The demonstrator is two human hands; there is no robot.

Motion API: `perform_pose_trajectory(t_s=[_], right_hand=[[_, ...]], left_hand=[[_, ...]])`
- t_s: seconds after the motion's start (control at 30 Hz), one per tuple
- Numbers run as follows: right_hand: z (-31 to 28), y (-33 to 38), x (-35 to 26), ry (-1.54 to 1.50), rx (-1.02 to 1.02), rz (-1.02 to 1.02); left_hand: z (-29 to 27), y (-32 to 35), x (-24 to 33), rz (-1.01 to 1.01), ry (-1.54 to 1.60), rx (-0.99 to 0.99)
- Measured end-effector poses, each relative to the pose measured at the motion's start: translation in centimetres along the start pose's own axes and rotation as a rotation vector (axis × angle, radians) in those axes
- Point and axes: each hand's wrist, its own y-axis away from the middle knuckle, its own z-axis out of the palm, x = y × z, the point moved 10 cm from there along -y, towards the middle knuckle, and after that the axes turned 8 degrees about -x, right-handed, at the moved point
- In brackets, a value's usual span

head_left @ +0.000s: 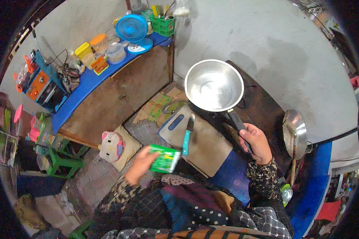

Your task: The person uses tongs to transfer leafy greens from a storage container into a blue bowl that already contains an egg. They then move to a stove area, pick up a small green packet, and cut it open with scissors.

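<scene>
My right hand is closed round the black handle of a silver saucepan. The pan is held at the dark stove top, its bare shiny inside facing up. In my left hand is a green and white packet, gripped at its left end and slightly blurred. Between my hands lies a light cutting board with a blue-edged handle hole. A knife with a turquoise handle rests on the board, its blade pointing away from me.
A steel wok with a wooden-handled utensil stands at the right. Along the back left, a blue shelf carries a blue fan, food containers and a green basket. A cat-face cushion and green stool are at the left.
</scene>
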Motion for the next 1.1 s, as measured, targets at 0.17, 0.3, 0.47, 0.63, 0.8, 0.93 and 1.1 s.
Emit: perform_pose_trajectory(t_s=[0.17,0.3,0.47,0.63,0.8,0.93,1.1], right_hand=[[0.6,0.7,0.2,0.065,0.022,0.021],[1.2,1.2,0.2,0.094,0.02,-0.044],[2.3,0.7,2.6,0.027,0.031,-0.023],[6.0,-1.2,2.2,0.038,-0.076,-0.008],[13.4,-4.6,2.8,0.103,-0.246,0.029],[22.8,-7.3,4.4,0.133,-0.421,0.116],[36.8,-10.7,8.9,0.193,-0.639,0.286]], left_hand=[[12.0,-8.1,-1.4,-0.062,-0.204,-0.419],[17.3,-14.6,-5.4,-0.054,-0.496,-0.412],[18.8,-16.7,-5.9,-0.127,-0.496,-0.36],[10.8,-12.1,-2.6,-0.107,-0.2,-0.383],[-8.4,-3.6,-5.7,-0.05,0.062,0.064],[-23.8,8.1,-9.4,-0.055,0.218,0.487],[-37.1,19.9,-13.4,-0.092,0.392,0.818]])
